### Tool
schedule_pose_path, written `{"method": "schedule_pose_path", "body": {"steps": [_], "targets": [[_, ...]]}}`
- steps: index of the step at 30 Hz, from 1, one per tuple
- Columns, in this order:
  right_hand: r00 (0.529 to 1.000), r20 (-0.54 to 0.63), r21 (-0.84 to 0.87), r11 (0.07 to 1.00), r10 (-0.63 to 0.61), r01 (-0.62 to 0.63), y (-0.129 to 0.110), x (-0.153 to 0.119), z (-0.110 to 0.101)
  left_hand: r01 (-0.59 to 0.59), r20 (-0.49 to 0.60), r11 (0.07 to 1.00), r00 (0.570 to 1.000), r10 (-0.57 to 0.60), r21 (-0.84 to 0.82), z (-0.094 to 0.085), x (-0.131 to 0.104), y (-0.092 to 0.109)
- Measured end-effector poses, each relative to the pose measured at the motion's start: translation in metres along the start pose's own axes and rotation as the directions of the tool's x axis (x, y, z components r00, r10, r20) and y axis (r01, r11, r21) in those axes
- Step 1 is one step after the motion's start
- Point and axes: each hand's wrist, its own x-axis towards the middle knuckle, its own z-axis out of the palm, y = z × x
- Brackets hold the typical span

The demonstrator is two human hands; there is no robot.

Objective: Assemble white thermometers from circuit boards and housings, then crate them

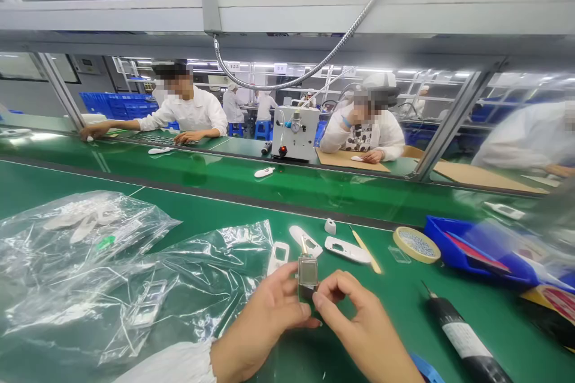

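Note:
A small electronic module with a grey display (pixel 308 272) is held upright in front of me, a metal tip rising from its top. My left hand (pixel 269 311) grips its left side between thumb and fingers. On the module's lower right edge, my right hand (pixel 353 314) has thumb and index finger pinched together. Just beyond lie a white plastic frame (pixel 279 257), a white shell (pixel 294 232), another white housing with a cutout (pixel 344 249) and a small white cap (pixel 330 226). A thin yellowish stick (pixel 367 250) rests beside them.
Clear plastic bags (pixel 179 275) with parts cover the left. To the right are a tape roll (pixel 417 244), a blue bin (pixel 476 251) and a black electric screwdriver (pixel 465 335). A green conveyor belt (pixel 215 176) crosses ahead; co-workers sit beyond it near a white machine (pixel 296 131).

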Motion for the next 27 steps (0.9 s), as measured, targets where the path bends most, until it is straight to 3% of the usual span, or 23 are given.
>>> {"method": "schedule_pose_path", "body": {"steps": [13,27], "targets": [[1.000,-0.005,-0.030,0.999,-0.010,0.010,0.002,0.000,0.000,0.020,-0.001,1.000,1.000,-0.020,0.016,-0.001,-0.001,-0.001],[0.994,0.108,-0.040,0.999,0.018,-0.014,-0.010,-0.001,-0.007,0.028,-0.004,0.999,1.000,-0.028,0.043,0.000,0.003,-0.005]]}}
